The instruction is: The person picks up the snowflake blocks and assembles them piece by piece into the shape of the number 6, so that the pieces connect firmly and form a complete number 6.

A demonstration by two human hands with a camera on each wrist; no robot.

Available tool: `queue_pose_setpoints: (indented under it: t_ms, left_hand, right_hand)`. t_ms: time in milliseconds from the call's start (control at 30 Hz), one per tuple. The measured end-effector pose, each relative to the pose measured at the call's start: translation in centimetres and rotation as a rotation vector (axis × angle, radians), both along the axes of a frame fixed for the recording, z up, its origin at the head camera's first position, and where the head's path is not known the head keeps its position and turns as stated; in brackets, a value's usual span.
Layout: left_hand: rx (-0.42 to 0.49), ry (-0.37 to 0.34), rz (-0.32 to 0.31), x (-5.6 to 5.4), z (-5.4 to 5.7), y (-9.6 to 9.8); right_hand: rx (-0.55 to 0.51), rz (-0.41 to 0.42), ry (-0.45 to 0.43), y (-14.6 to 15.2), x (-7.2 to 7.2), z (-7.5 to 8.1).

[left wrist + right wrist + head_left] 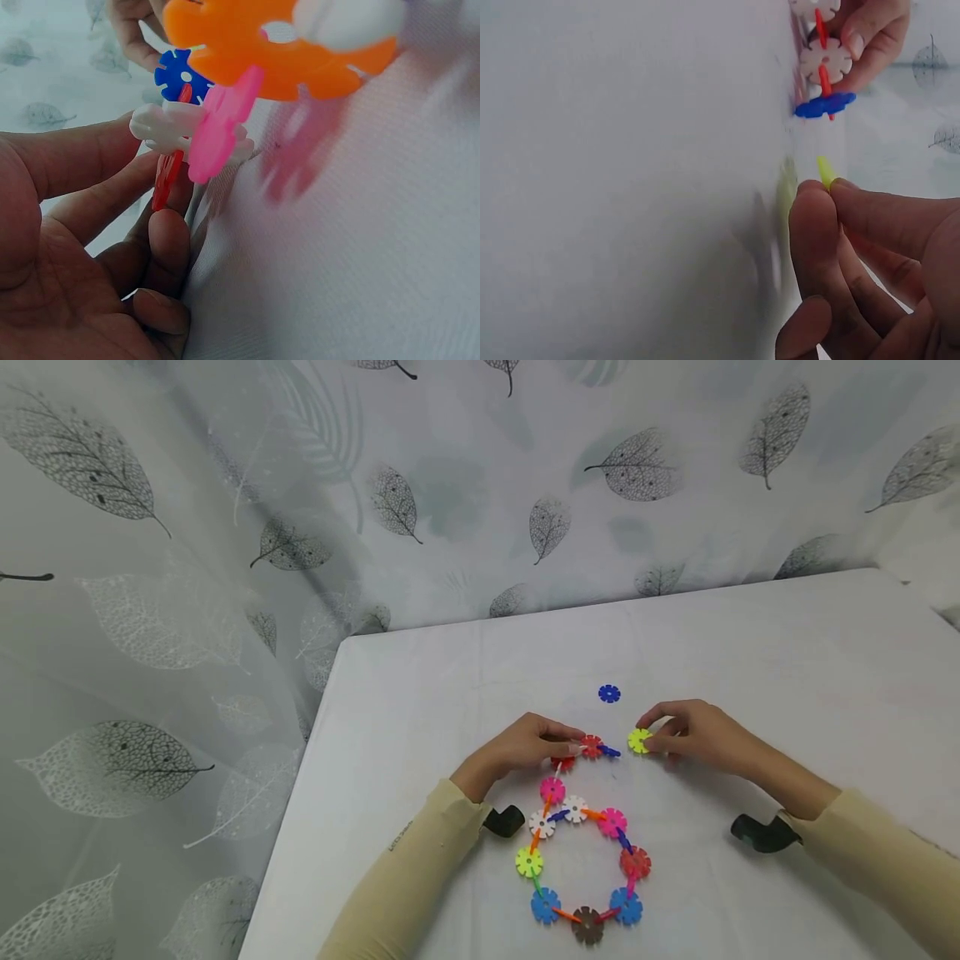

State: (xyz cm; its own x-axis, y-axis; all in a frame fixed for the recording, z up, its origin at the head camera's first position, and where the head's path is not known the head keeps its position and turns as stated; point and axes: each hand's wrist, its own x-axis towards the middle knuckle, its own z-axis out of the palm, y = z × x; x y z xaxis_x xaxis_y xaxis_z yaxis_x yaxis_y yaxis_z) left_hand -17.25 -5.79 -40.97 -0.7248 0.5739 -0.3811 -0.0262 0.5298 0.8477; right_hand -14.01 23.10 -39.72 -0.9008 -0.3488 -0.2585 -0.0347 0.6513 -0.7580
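My left hand point(521, 745) pinches the upper end of a chain of notched plastic discs, by a red disc point(592, 746) and a white disc point(161, 124). A dark blue disc point(823, 106) sits slotted on at the chain's free tip. Just right of that tip, my right hand point(697, 739) holds a yellow disc point(637, 742) between thumb and fingers, on edge in the right wrist view and apart from the chain. Below the left hand, a pink disc point(552, 790) links the chain to a ring of multicoloured discs, including a brown disc point(587, 927).
A loose blue disc point(609, 693) lies on the white table cover point(420, 693) beyond the hands. A leaf-patterned curtain point(465, 527) hangs behind and to the left of the table. Dark wrist devices point(763, 833) show at both sleeves.
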Motion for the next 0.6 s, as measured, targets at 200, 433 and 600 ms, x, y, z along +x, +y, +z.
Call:
queue_pose_setpoints:
  t_ms: [200, 433, 600]
  left_hand:
    - [0.006, -0.004, 0.007, 0.06, -0.01, 0.00]
    - [-0.009, 0.005, 0.000, -0.03, -0.08, -0.06]
    - [0.007, -0.007, 0.002, 0.05, -0.12, -0.08]
  right_hand:
    - [-0.126, 0.005, -0.111, -0.11, 0.86, -0.23]
    - [-0.187, 0.008, -0.127, -0.17, 1.02, -0.78]
    - [-0.187, -0.009, -0.132, -0.35, 1.14, -0.92]
